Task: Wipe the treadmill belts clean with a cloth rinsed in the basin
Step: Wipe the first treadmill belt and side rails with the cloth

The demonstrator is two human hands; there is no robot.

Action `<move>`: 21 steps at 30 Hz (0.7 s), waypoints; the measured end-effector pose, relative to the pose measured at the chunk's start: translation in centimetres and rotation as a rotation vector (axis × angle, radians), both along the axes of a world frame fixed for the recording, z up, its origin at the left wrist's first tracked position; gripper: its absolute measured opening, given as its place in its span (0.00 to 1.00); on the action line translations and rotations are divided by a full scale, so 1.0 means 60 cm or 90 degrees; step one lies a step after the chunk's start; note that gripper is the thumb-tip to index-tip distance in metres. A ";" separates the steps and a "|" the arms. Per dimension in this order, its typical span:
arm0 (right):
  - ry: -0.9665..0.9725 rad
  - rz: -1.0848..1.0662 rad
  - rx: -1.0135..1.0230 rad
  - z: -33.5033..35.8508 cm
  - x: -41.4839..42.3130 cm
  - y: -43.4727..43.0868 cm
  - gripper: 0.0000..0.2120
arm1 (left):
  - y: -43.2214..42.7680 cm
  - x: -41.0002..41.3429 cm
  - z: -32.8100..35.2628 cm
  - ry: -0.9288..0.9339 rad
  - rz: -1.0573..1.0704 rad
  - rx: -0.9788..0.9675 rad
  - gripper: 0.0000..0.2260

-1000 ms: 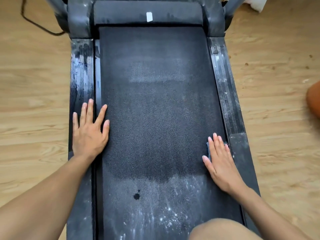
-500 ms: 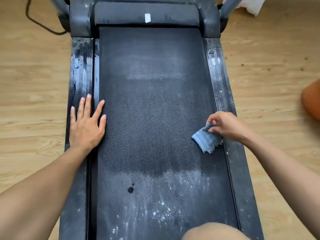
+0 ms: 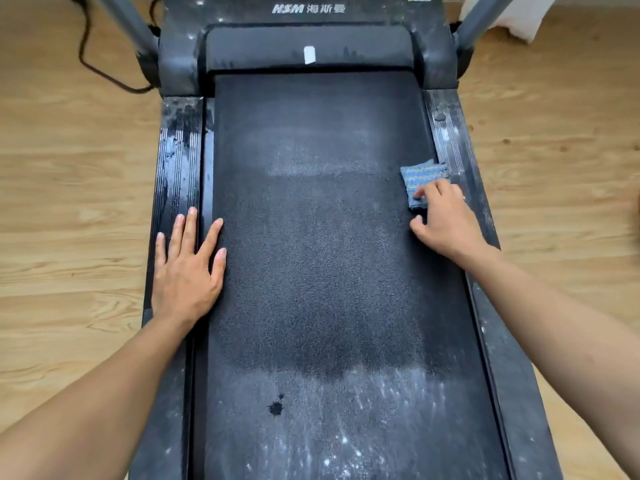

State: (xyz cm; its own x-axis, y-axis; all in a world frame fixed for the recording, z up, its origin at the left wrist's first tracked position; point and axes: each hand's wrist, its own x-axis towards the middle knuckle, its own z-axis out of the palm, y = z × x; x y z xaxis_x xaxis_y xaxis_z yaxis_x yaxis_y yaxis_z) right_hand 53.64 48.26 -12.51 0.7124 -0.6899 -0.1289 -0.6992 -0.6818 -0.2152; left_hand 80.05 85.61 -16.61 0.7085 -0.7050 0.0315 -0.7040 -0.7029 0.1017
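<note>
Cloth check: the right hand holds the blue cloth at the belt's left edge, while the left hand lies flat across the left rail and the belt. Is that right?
Not quite. The head view shows the right hand holding the blue cloth at the right edge of the belt, not the left. The left hand does lie flat across the left rail and the belt.

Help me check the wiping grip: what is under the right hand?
Under the right hand lies the near end of the blue cloth, on the belt at its right edge. The belt beneath both is hidden.
</note>
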 end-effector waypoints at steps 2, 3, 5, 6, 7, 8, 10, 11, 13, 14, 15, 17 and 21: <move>0.000 -0.023 -0.051 -0.002 0.011 0.005 0.17 | 0.000 0.003 -0.002 -0.002 -0.001 -0.004 0.27; -0.007 -0.025 -0.089 0.001 0.022 -0.002 0.18 | -0.001 0.004 -0.004 -0.004 0.000 -0.009 0.27; -0.036 -0.008 -0.140 0.007 0.040 -0.026 0.23 | 0.000 0.005 -0.008 -0.014 -0.002 -0.021 0.27; -0.040 0.005 -0.132 0.004 0.046 -0.038 0.26 | 0.001 0.004 -0.010 -0.021 -0.005 -0.023 0.27; -0.023 0.023 -0.109 -0.006 0.046 -0.048 0.30 | 0.001 0.004 -0.012 -0.026 -0.007 -0.025 0.27; 0.021 0.034 -0.079 -0.018 0.045 -0.052 0.35 | 0.001 0.006 -0.013 -0.029 -0.007 -0.026 0.27; 0.092 0.019 -0.061 -0.049 0.041 -0.046 0.44 | 0.003 0.009 -0.014 -0.033 -0.008 -0.018 0.27; 0.093 -0.011 -0.076 -0.064 0.042 -0.040 0.46 | 0.003 0.009 -0.016 -0.036 -0.008 -0.014 0.27; 0.066 -0.090 -0.081 -0.079 0.059 -0.017 0.49 | 0.004 0.010 -0.020 -0.039 -0.005 -0.011 0.27; 0.050 -0.121 -0.061 -0.077 0.076 -0.003 0.52 | 0.004 0.011 -0.021 -0.035 -0.003 -0.010 0.27; 0.034 -0.142 -0.038 -0.073 0.096 0.010 0.55 | 0.004 0.011 -0.023 -0.030 -0.004 -0.008 0.27; 0.017 -0.141 -0.012 -0.069 0.143 0.041 0.58 | 0.005 0.009 -0.025 -0.029 -0.005 -0.002 0.27; 0.021 -0.036 -0.016 -0.065 0.266 0.130 0.54 | 0.002 0.013 -0.024 -0.028 -0.009 -0.004 0.28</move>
